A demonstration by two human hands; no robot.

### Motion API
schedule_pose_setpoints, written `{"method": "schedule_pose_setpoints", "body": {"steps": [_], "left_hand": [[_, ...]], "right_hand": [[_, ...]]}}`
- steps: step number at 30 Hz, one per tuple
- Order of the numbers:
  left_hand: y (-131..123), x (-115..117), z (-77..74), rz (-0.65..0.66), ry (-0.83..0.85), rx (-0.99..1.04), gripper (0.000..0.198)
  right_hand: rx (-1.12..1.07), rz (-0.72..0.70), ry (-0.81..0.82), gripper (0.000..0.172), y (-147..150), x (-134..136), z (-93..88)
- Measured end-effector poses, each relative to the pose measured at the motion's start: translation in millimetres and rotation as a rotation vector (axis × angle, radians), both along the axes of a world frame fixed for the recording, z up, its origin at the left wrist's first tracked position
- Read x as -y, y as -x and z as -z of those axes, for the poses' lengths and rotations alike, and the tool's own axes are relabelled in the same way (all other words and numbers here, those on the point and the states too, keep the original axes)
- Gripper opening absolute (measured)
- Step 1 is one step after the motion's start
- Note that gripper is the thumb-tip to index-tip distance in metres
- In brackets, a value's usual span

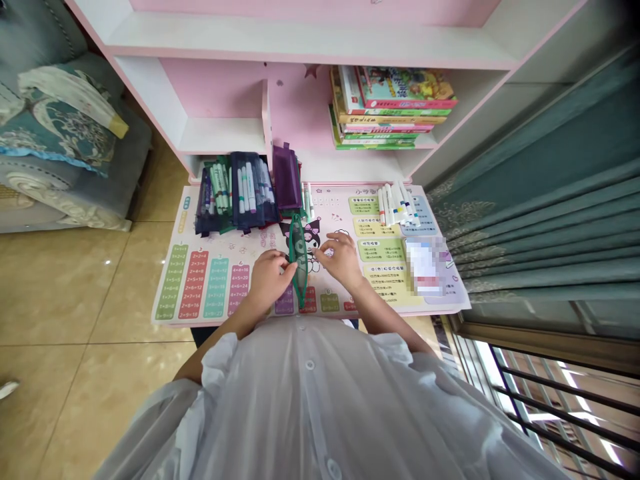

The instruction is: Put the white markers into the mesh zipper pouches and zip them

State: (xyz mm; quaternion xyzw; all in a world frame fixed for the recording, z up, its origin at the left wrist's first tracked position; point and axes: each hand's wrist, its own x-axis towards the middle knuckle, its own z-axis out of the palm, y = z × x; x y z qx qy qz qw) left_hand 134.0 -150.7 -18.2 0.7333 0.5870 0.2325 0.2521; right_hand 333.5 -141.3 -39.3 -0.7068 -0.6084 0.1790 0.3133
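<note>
Green mesh pouch: in front of the person, near the middle of the desk, its long narrow shape pointing away from the body; whether all of it rests on the surface cannot be told.
Left hand: grip pinching the pouch's left edge, thumb toward the near side.
Right hand: just right of the pouch, fingers curled; too small to tell whether its grip is pressed together or slightly spread.
Purple pouch: just beyond the green pouch's far end, leaning near the shelf unit.
Filled pouches: left of the purple one, at the back, markers showing through the dark mesh.
Loose markers: white, piled at the back right of the desk.
Pixelated item: nearer the person than that pile, contents unreadable.
Books: stacked flat in the shelf unit's right compartment.
</note>
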Motion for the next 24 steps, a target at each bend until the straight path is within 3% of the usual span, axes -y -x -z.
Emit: {"method": "schedule_pose_setpoints", "body": {"steps": [3,8,11,16,24], "left_hand": [[0.0,0.3,-1.8,-0.010,-0.017,-0.001,0.029],[-1.3,2.7,-2.1,-0.015,-0.023,-0.033,0.027],[-1.4,4.2,-2.3,-0.014,-0.022,-0.054,0.027],[-0.1,5.0,-1.8,-0.008,-0.007,-0.051,0.029],[-2.1,4.8,-5.2,-0.014,0.004,-0.050,0.026]], "right_hand": [[0.014,0.049,0.006,0.022,-7.2,-39.9,-1.3],[0.179,0.101,0.163,0.020,-9.6,-116.6,3.4],[0.277,0.083,0.265,0.025,-6.4,-144.9,7.1],[0.327,0.069,0.366,0.036,-1.9,-159.7,9.4],[0.380,0.038,0.382,0.049,-5.7,-153.0,13.2]]}}
